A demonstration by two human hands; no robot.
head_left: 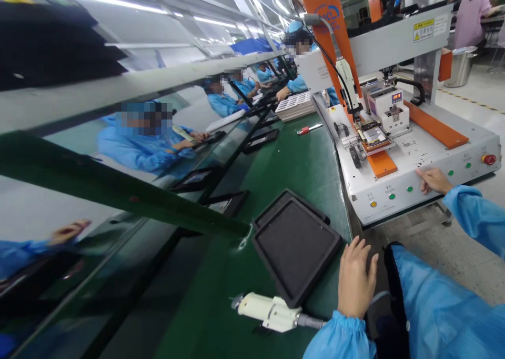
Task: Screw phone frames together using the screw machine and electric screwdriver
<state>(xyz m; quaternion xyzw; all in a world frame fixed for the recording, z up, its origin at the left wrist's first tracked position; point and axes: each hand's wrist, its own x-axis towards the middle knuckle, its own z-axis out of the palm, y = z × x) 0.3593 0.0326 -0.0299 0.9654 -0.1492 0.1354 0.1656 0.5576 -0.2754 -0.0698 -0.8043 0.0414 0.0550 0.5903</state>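
My left hand (356, 279) lies flat, fingers stretched out, on the edge of the green bench (300, 164) just right of a black foam-lined tray (295, 248); it holds nothing. My right hand (433, 180) reaches to the front panel of the white machine (418, 153), with its fingers against the panel near the green buttons (410, 189). Nothing shows in that hand. Both arms wear blue sleeves. On the machine's orange fixture sits a small device (374, 136) under a hanging screwdriver head (349, 85).
A cream electric screwdriver (268, 311) with a hose lies near the tray. Red-handled tool (309, 129) and stacked white trays (295, 106) lie further along the bench. Several workers in blue sit across the line behind a rail. A red stop button (489, 159) is at the machine's right corner.
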